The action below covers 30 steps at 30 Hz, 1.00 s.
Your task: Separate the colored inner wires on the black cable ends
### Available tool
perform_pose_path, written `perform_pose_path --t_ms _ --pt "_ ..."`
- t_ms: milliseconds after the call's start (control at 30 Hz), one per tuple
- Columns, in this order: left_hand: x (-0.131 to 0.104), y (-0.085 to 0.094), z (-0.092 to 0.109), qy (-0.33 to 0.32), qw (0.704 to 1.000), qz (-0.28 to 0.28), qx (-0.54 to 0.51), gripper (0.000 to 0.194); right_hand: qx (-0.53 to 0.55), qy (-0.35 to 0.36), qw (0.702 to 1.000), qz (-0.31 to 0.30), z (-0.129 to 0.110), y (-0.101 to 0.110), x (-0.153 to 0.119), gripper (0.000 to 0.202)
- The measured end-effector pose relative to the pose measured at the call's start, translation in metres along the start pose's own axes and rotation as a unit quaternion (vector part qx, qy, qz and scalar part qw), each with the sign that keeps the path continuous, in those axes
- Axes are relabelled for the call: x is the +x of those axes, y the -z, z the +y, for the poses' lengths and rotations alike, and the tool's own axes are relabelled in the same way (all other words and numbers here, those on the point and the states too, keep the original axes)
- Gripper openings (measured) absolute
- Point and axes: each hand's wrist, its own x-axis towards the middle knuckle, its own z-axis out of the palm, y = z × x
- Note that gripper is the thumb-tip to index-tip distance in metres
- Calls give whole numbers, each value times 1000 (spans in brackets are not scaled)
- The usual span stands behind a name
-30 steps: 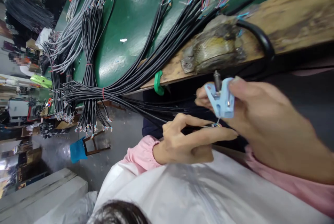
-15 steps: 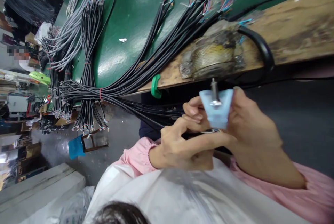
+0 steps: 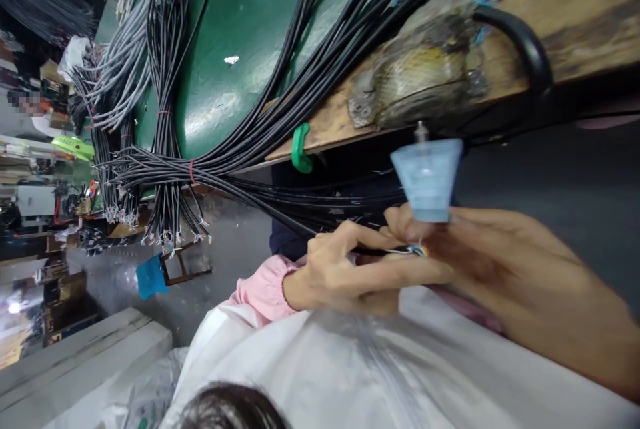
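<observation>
A black cable with thin coloured wires [image 3: 419,251] at its stripped end lies between the fingers of my left hand [image 3: 350,269], which is closed around it. My right hand [image 3: 480,249] pinches at those wires, its fingertips partly hidden behind one another. Just above the fingers is a light-blue, translucent cup-shaped piece [image 3: 427,179], wide end up, around a metal shaft [image 3: 421,132]. The shaft points out of a tape-wrapped motor-like body [image 3: 423,82] fixed on the wooden board. Right hand and cup are very close; whether they touch, I cannot tell.
Black cable bundles [image 3: 240,142] with bared coloured ends lie across the green table [image 3: 240,29] and hang past its edge. A green clamp-like hook [image 3: 301,149] sits on the wooden board [image 3: 590,9]. Grey cables [image 3: 130,36] lie farther left. A blue stool [image 3: 151,278] stands below.
My right hand has come off the side of the light-blue cup and moved down to the wires. The cup now shows more fully. My left hand stays nearly in place; the view has shifted slightly.
</observation>
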Motion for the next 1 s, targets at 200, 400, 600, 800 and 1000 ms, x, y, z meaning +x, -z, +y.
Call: perform_pose_path --t_ms 200,400,600,800,1000 --pt "15 15 -2 -29 998 48 -37 33 -75 96 992 -6 -4 -7 -4 47" --pt "-13 13 -14 -50 992 -105 -47 39 -202 248 945 73 -3 -11 -9 51" --pt "-42 19 -18 -59 972 -226 -21 31 -197 162 925 281 21 19 4 58" --pt "-61 21 -12 -35 994 -103 -23 29 -190 150 930 278 36 26 13 50" --pt "-82 15 -9 7 985 -175 0 26 -184 138 946 230 50 33 26 37"
